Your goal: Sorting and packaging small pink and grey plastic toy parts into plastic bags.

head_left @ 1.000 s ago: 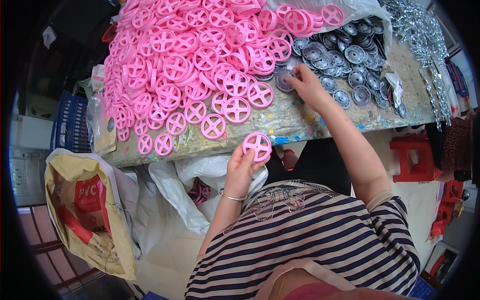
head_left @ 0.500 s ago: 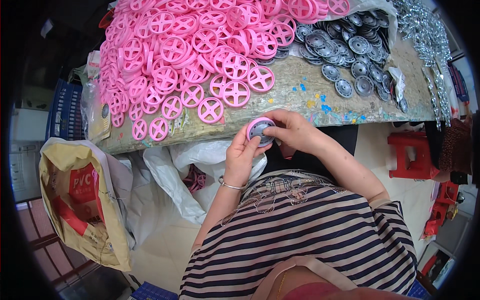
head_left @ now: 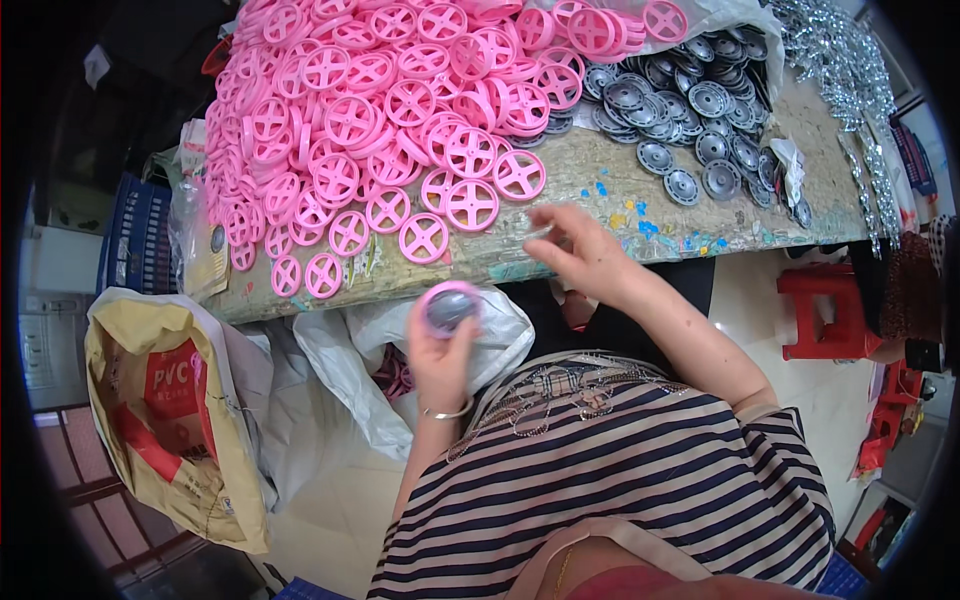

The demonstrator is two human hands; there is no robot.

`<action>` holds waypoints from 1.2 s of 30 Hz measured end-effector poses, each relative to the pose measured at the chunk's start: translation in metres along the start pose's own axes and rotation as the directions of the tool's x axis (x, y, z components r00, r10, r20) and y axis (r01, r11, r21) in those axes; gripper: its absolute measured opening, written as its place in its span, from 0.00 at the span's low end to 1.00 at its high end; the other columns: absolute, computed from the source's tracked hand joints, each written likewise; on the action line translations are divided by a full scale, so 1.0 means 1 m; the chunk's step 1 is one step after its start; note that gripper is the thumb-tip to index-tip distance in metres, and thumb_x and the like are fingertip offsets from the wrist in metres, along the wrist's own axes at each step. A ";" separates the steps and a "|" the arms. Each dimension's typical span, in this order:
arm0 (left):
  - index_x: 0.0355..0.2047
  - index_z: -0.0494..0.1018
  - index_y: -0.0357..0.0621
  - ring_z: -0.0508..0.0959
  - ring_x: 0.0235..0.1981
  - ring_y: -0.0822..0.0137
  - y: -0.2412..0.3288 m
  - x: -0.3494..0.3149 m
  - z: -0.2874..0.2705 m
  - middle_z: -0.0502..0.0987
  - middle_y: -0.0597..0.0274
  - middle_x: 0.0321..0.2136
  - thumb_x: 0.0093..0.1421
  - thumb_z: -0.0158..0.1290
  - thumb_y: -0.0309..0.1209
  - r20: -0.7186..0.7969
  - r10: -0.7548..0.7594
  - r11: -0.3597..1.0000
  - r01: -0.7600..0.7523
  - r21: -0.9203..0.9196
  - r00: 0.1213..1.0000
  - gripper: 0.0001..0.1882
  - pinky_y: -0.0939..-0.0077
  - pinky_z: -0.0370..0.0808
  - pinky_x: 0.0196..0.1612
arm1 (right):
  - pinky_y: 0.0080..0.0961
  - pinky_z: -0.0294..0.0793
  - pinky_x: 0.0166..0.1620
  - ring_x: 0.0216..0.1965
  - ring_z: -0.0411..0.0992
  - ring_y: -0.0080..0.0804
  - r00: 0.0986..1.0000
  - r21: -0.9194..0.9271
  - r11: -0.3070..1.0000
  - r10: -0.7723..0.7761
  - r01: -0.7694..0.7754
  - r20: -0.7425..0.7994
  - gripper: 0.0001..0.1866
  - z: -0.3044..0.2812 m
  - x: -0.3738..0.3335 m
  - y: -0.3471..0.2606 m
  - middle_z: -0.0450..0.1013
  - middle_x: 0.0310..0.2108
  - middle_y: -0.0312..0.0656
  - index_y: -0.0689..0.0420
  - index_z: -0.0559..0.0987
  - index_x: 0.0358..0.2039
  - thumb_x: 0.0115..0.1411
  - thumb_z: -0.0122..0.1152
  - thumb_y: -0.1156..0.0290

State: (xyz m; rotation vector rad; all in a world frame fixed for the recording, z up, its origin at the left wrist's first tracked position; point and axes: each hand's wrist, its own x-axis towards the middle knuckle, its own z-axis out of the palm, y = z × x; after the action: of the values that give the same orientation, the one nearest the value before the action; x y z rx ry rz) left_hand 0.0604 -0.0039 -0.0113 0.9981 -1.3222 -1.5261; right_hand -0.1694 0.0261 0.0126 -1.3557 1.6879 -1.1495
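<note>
My left hand holds a small toy wheel, a pink ring with a grey disc set in its middle; motion blurs it a little. It hangs in front of the table edge, over a white sack. My right hand is empty above the table's front edge, its fingers curved and apart. Left of it lies a big heap of pink spoked wheel rims. Farther off to the right are many grey wheel discs, spilling from a white bag.
The worn table carries scattered blue and yellow flecks. Silver tinsel hangs over its right end. A tan paper sack stands open at the lower left. Pink pieces show inside the white sack. A red stool stands at right.
Both hands were together on the wheel. Now my right hand has let go and opened, while my left hand has carried the wheel left and down toward the white sack.
</note>
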 end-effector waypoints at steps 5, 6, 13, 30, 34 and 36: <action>0.53 0.62 0.37 0.75 0.38 0.69 -0.036 -0.029 -0.108 0.73 0.58 0.41 0.54 0.54 0.19 -0.363 0.125 0.967 -0.031 0.252 0.923 0.25 0.79 0.73 0.40 | 0.34 0.69 0.47 0.46 0.67 0.43 0.861 -0.514 0.800 -0.465 0.309 -0.206 0.28 -0.003 0.050 0.017 0.65 0.49 0.50 0.60 0.68 0.52 0.52 0.64 0.66; 0.51 0.63 0.37 0.75 0.39 0.68 -0.041 -0.033 -0.129 0.72 0.56 0.42 0.55 0.54 0.20 -0.253 0.084 0.868 0.054 0.493 0.964 0.23 0.77 0.74 0.41 | 0.36 0.67 0.49 0.48 0.65 0.47 0.874 -0.552 0.784 -0.450 0.285 -0.187 0.29 0.000 0.056 0.022 0.66 0.49 0.50 0.60 0.67 0.53 0.51 0.64 0.67; 0.49 0.64 0.36 0.74 0.38 0.70 -0.038 -0.021 -0.104 0.72 0.58 0.38 0.57 0.56 0.27 -0.318 0.192 0.797 0.041 0.602 0.928 0.21 0.77 0.72 0.42 | 0.38 0.68 0.50 0.48 0.66 0.50 0.913 -0.635 0.739 -0.388 0.226 -0.127 0.26 -0.016 0.069 0.041 0.69 0.45 0.48 0.59 0.69 0.52 0.49 0.58 0.76; 0.55 0.59 0.38 0.80 0.38 0.56 -0.007 0.018 0.051 0.74 0.49 0.42 0.68 0.39 0.32 0.252 -0.311 0.916 0.360 -0.180 0.917 0.18 0.71 0.82 0.32 | 0.42 0.63 0.53 0.50 0.64 0.52 0.868 -0.757 0.653 -0.375 0.000 -0.324 0.27 -0.112 -0.028 0.062 0.65 0.51 0.53 0.62 0.68 0.53 0.52 0.62 0.70; 0.56 0.58 0.37 0.78 0.43 0.52 -0.006 0.018 0.056 0.71 0.47 0.47 0.67 0.39 0.31 0.334 -0.343 0.857 0.438 -0.271 0.878 0.19 0.66 0.81 0.38 | 0.39 0.65 0.50 0.47 0.64 0.51 0.911 -0.809 0.576 -0.263 -0.117 -0.319 0.21 -0.130 -0.022 0.084 0.66 0.48 0.51 0.62 0.70 0.49 0.55 0.59 0.69; 0.58 0.57 0.37 0.75 0.49 0.52 -0.004 0.018 0.054 0.68 0.47 0.51 0.67 0.39 0.30 0.385 -0.314 0.841 0.442 -0.312 0.868 0.20 0.61 0.79 0.45 | 0.37 0.67 0.47 0.43 0.66 0.49 0.887 -0.846 0.528 -0.354 -0.072 -0.296 0.17 -0.132 -0.013 0.089 0.69 0.41 0.50 0.63 0.72 0.46 0.58 0.55 0.69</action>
State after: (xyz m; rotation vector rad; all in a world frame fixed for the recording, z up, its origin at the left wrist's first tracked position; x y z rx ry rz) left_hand 0.0035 -0.0046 -0.0092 0.8046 -0.9903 -2.2394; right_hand -0.3188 0.0741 -0.0196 -1.9344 2.7414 -0.7171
